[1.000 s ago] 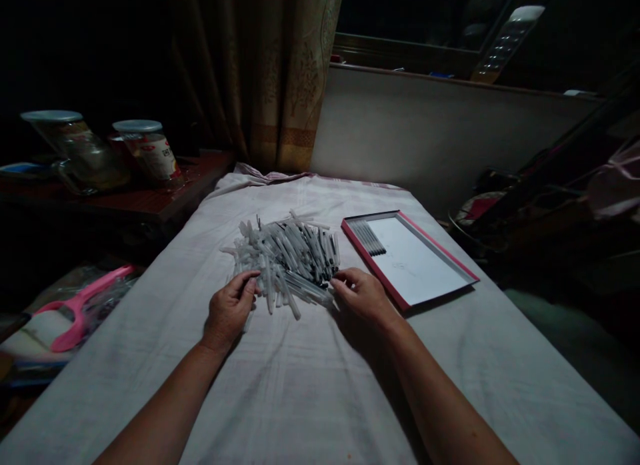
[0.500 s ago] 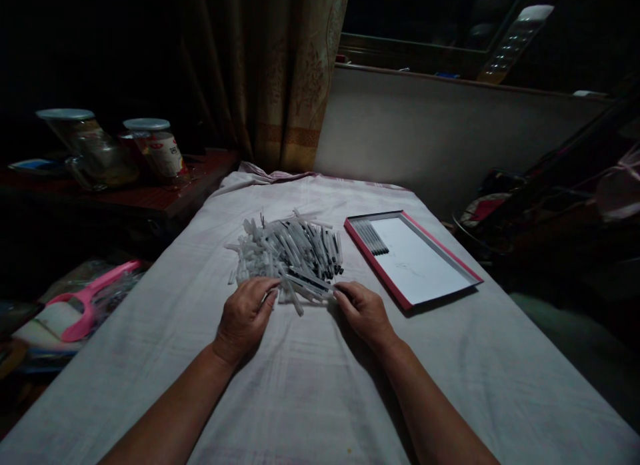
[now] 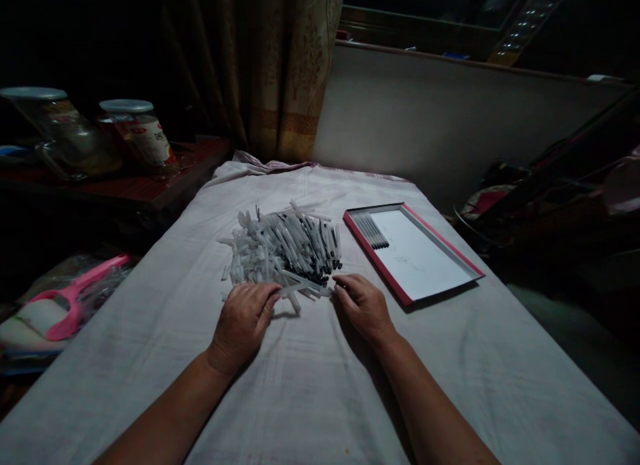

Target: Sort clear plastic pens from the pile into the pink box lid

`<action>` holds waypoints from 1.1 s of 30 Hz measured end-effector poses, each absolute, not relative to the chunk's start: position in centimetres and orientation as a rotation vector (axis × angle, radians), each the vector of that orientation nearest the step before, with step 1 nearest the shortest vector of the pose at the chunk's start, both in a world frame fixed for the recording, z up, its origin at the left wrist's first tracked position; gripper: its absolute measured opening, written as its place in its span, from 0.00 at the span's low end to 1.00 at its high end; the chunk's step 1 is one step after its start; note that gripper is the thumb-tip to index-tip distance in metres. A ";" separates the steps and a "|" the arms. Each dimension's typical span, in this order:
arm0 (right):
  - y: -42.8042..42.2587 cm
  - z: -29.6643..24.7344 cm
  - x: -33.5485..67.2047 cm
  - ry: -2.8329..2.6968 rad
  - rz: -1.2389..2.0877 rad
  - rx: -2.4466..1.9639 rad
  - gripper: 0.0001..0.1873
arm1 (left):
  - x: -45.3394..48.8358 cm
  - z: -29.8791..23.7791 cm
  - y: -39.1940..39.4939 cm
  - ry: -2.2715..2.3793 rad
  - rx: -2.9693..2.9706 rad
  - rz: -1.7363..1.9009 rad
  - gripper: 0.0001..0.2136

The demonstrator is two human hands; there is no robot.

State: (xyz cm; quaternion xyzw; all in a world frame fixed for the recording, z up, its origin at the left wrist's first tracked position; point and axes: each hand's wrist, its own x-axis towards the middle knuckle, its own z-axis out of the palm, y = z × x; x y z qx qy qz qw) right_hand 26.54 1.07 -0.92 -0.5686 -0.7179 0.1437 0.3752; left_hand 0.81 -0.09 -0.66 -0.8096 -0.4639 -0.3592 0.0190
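A heap of translucent pen parts (image 3: 280, 242), many with dark tips, lies on the cloth in front of me. At its near left edge my left hand (image 3: 245, 318) is closed, thumb against fingers, on the end of a pale pen tube (image 3: 293, 289). My right hand (image 3: 365, 308) is pinched at the heap's near right edge; something small and dark shows at its fingertips, too unclear to name. To the right lies a shallow red-edged box (image 3: 377, 265) with a white bottom. Several pens (image 3: 370, 230) with black tips lie side by side along its left end.
A pale cloth (image 3: 300, 398) covers the table. On the left, a dark red side table (image 3: 165, 185) carries lidded jars (image 3: 147, 142) and a glass jug (image 3: 80, 152). Lower left is a pink-handled item (image 3: 75, 298) among plastic bags. A curtain (image 3: 280, 72) and wall stand behind.
A dark-cored pen spanning both hands' fingertips no longer shows between them. My hands have moved slightly apart. The camera view has shifted a little.
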 end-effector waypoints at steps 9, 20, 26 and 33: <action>1.2 -0.9 26.2 -2.040 0.262 -1.637 0.09 | 1.0 -1.2 -0.2 -1.553 -2.564 -1.115 0.13; 1.0 -0.1 27.1 -1.486 0.690 -1.478 0.09 | 0.5 -0.8 0.2 -1.493 -2.551 -1.136 0.11; 1.1 1.1 27.9 -1.018 1.059 -1.268 0.14 | 0.1 -0.4 0.4 -1.581 -2.491 -1.125 0.12; 0.9 1.4 28.0 -0.889 1.145 -1.178 0.16 | 0.0 -0.8 0.5 -1.535 -2.480 -1.124 0.11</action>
